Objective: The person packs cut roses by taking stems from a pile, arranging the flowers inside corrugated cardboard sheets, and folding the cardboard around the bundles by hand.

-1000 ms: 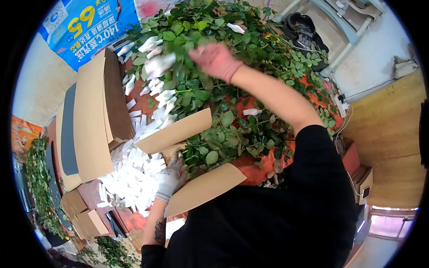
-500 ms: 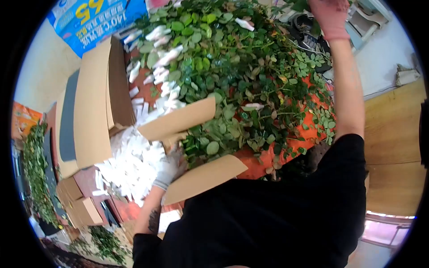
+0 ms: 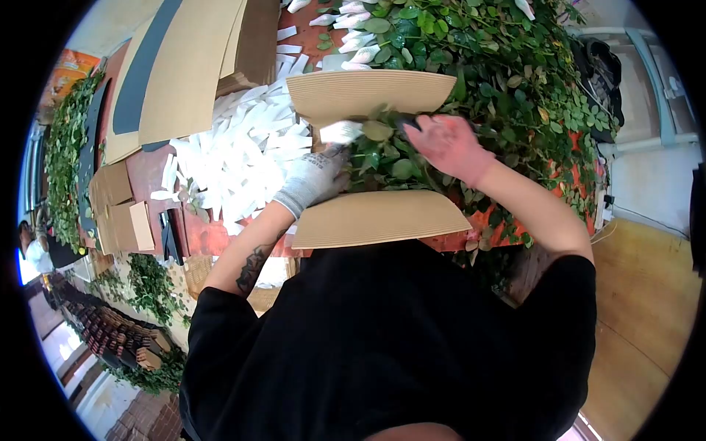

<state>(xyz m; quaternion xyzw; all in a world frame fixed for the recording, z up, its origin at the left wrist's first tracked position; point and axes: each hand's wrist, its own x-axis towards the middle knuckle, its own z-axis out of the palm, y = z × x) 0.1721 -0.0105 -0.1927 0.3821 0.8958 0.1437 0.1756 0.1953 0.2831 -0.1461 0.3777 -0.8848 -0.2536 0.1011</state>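
Observation:
My left hand [image 3: 315,180], in a grey-white glove, is at the left end of a bent corrugated cardboard wrap [image 3: 379,220]. Its fingers curl inward, partly hidden, just below a white-sleeved flower bud [image 3: 340,133]. To the right of that bud, blurred green leaves [image 3: 401,169] on stems lie between the wrap's two raised sides. Above them, my right hand [image 3: 450,149] wears a pink glove, fingers closed near a small dark shape that motion blurs. What it grips does not show clearly. Left of the wrap spreads a heap of white sleeves [image 3: 246,140].
Leafy stems [image 3: 515,81] cover the red table's far right, with white-sleeved buds [image 3: 357,37] along their left side. Stacked cardboard sheets [image 3: 195,59] stand at the upper left. A black tool [image 3: 170,237] lies by the near edge. Another person [image 3: 37,250] is at far left.
My right hand has come down and left from the far upper right to above the wrap. A white-sleeved bud now shows by my left fingers. The head view has turned.

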